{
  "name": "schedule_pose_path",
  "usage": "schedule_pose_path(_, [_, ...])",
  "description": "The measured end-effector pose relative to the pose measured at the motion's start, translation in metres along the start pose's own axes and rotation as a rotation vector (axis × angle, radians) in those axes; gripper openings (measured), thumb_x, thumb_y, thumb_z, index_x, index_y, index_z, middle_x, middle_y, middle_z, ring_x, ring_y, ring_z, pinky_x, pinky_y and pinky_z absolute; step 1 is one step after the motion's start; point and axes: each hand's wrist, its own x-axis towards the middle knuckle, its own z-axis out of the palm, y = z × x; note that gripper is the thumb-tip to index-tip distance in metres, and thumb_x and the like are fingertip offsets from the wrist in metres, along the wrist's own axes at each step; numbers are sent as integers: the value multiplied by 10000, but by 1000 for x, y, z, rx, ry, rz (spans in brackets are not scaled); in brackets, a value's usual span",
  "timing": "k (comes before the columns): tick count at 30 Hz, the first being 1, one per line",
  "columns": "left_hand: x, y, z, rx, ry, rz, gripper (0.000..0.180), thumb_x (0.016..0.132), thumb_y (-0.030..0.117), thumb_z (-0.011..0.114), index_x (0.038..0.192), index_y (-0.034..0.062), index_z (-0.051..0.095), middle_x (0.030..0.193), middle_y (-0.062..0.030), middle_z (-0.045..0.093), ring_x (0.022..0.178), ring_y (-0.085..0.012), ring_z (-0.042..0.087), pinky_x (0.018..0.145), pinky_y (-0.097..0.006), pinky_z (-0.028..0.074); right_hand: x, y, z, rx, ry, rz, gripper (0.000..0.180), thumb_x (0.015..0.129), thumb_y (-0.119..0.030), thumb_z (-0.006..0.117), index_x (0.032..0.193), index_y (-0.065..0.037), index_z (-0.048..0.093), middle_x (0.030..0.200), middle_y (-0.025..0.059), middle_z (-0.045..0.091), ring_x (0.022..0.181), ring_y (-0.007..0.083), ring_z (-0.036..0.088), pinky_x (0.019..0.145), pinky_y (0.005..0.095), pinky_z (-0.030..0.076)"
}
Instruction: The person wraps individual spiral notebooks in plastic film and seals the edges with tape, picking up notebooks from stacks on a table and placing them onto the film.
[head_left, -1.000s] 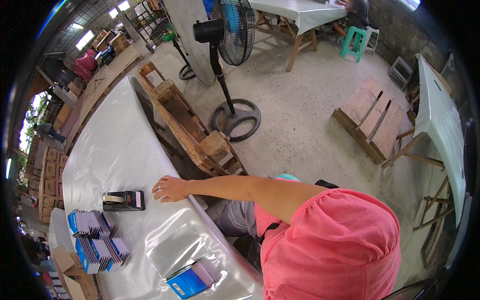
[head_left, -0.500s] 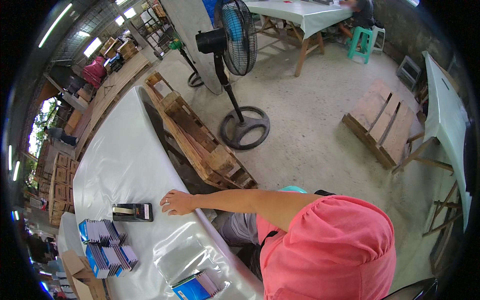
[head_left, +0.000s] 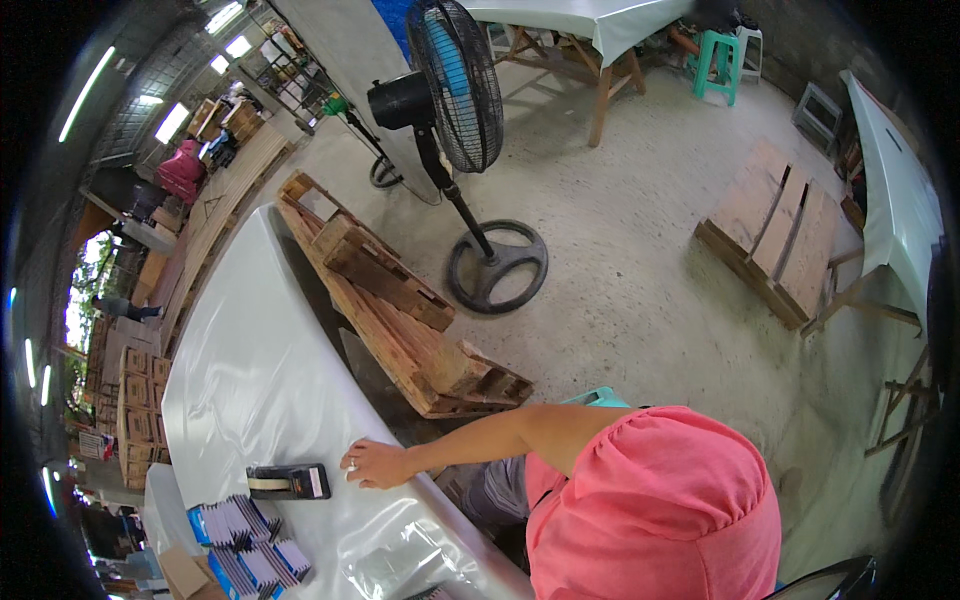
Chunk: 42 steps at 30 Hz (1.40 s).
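Note:
My right arm, in a pink sleeve, reaches from the lower right across to a table under a shiny pale cover (head_left: 260, 350). My right hand (head_left: 375, 464) rests near the table edge, its fingers slightly bent and apart, holding nothing. Just left of the fingertips, not touching them, stands a black tape dispenser (head_left: 288, 482) with a tape roll. Beyond it, spiral notebooks (head_left: 250, 550) with blue covers lie in two stacked groups. Clear plastic (head_left: 410, 562) shines nearer the lower edge, and only the tip of another notebook shows there. My left hand is out of view.
Wooden pallets (head_left: 400, 330) lean along the table's far side. Behind them stands a black fan (head_left: 460, 90) on a round base. Another pallet (head_left: 785, 245) lies on the floor at right. Covered tables, a green stool (head_left: 715, 65) and cartons (head_left: 142, 405) stand farther off.
The view has shifted, so the table, dispenser and notebooks sit lower. The separate notebook has nearly left the picture. My right hand stays on the table, fingers a little more bent.

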Motion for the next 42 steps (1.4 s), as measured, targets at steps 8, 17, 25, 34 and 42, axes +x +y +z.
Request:
schedule_pose_path(8, [14, -1, 16, 6, 5, -71, 658, 995, 299, 479, 1504, 27, 163, 1487, -242, 313, 1333, -333, 380, 1029, -425, 395, -1, -4, -5, 26, -39, 17, 254, 866, -254, 611, 1057, -87, 625, 1247, 122, 538, 1243, 249, 430, 1063, 420, 295])
schedule_pose_path(17, [-8, -13, -15, -38, 124, -133, 656, 994, 297, 482, 1504, 28, 168, 1488, -243, 309, 1333, -337, 379, 1028, -429, 395, 3, -5, 2, -20, -19, 71, 262, 829, -263, 650, 1017, -83, 621, 1228, 99, 548, 1223, 236, 445, 1035, 423, 303])
schedule_pose_path(25, [-70, -35, -75, -122, 322, -200, 654, 993, 296, 484, 1503, 30, 172, 1489, -244, 306, 1333, -340, 378, 1026, -432, 396, 17, -85, 19, 92, -380, 314, 395, 803, -391, 690, 823, 3, 704, 1236, 184, 522, 1105, 316, 477, 865, 477, 387])
schedule_pose_path(34, [-181, -37, -155, -685, 684, -377, 720, 963, 287, 556, 1514, 71, 147, 1524, -210, 254, 1336, -378, 359, 1042, -501, 375, 23, -110, 26, -12, -732, 260, 597, 723, -459, 750, 1054, 24, 636, 1273, 194, 474, 1148, 311, 468, 875, 488, 397])
schedule_pose_path(42, [-172, -14, -129, -489, 699, -377, 883, 827, 224, 686, 1515, 41, 162, 1482, -218, 333, 1309, -310, 398, 1052, -457, 341, 6, -131, 37, -136, -609, 162, 611, 683, -392, 802, 1088, 18, 598, 1263, 181, 462, 1169, 312, 446, 873, 482, 394])
